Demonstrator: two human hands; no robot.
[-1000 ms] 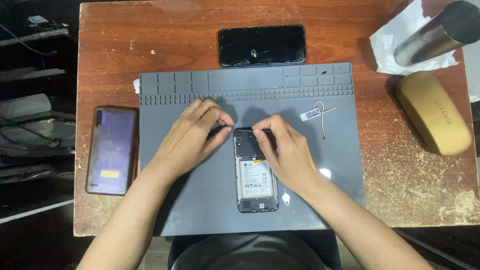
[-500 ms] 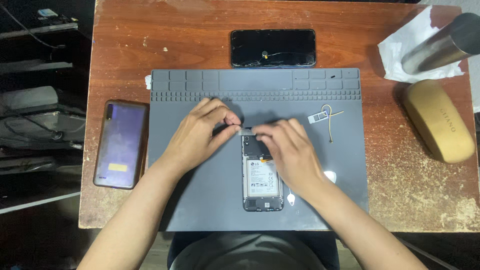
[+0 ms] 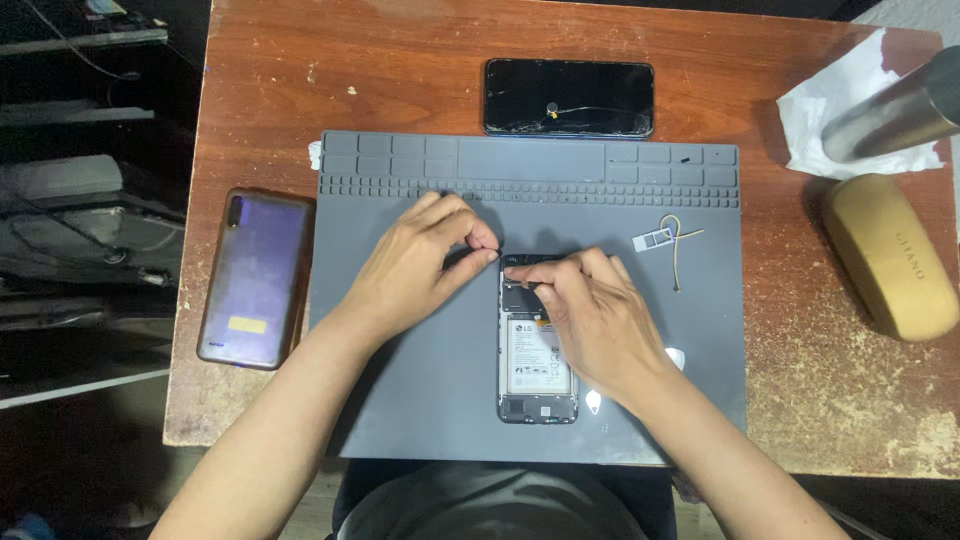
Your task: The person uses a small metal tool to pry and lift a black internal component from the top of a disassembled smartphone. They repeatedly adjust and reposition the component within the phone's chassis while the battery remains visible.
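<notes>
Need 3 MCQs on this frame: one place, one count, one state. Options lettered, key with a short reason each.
1. Where does the purple back cover lie?
A. On the wooden table, left of the grey mat
B. On the mat
C. Beside the tan case

2. How many phone-shaped items are in view?
A. One
B. Three
C. Five

3. The opened phone on the mat shows:
A. An intact back cover
B. Its lit screen
C. Its exposed battery

Key: 1 A, it rests on wood off the mat's left edge. 2 B, cover, opened phone, and dark phone above the mat. 3 C, the white battery shows below the left hand and right hand.
</notes>
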